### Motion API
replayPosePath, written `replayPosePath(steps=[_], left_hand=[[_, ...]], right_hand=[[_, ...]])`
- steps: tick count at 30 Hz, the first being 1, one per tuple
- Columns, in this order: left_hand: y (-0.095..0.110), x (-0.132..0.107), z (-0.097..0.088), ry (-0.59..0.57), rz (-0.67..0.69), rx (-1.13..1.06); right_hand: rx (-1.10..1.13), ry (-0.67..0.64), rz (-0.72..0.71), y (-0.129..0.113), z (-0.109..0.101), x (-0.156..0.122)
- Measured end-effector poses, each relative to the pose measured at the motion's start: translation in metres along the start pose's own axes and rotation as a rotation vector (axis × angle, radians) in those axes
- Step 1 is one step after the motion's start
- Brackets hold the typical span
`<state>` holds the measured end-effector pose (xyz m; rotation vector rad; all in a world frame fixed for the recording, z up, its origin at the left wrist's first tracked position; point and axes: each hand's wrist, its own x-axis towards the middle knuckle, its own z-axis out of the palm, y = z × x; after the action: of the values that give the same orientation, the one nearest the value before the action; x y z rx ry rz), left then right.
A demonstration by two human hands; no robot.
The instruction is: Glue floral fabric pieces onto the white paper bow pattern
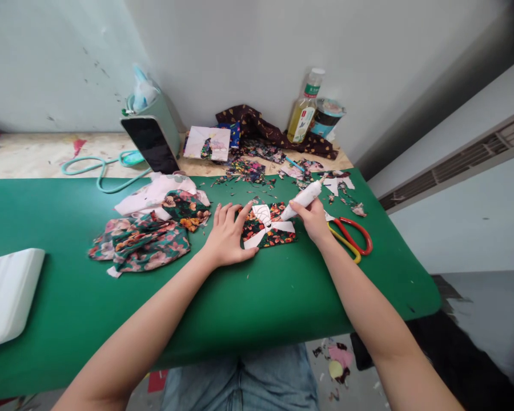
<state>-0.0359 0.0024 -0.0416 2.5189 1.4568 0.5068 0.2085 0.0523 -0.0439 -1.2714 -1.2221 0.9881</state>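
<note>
On the green mat lies a rectangular floral fabric piece with white petal-like shapes fanned out from its middle. My left hand rests with fingers spread, its thumb and fingertips over the piece's left edge. Gripped in my right hand is a slim white glue tube, tilted, its lower end at the fabric near the white shapes. Scissors with red and yellow handles lie just right of that hand, their blades partly hidden behind it.
Crumpled floral cloth lies to the left. Behind stand a phone, a square white picture card, brown cloth, an oil-coloured bottle and a cup. Scraps litter the back. A white box sits far left.
</note>
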Motion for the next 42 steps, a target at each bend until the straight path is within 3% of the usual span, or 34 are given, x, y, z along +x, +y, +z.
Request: replayPosePath(steps=[6,18,22,26,28,33,38,42], left_hand=[[-0.001,0.0,0.0,0.009,0.015,-0.005],[-0.025,-0.004,-0.014,-0.151,0.166,-0.037],[-0.027,-0.002,-0.014,-0.115,0.224,-0.065],[-0.019,-0.004,-0.023,0.019,0.276,-0.019],[-0.01,-0.007,-0.027,0.028,0.371,0.033],[0.016,-0.018,-0.029,-0.091,0.558,0.035],[0.025,-0.018,-0.025,-0.229,0.559,0.106],[0.024,-0.017,-0.023,-0.271,0.536,0.113]], right_hand=[[0.003,-0.014,0.02,-0.002,-0.001,-0.001],[-0.007,-0.243,-0.03,-0.002,0.0,-0.009],[-0.026,-0.265,0.001,0.0,0.001,-0.011],[-0.023,-0.242,0.023,0.0,0.002,-0.012],[-0.012,-0.224,0.021,-0.001,0.003,-0.013],[0.027,-0.207,0.041,-0.005,0.007,-0.017],[0.007,-0.216,0.117,-0.007,0.01,-0.019],[-0.003,-0.235,0.148,-0.008,0.01,-0.02]])
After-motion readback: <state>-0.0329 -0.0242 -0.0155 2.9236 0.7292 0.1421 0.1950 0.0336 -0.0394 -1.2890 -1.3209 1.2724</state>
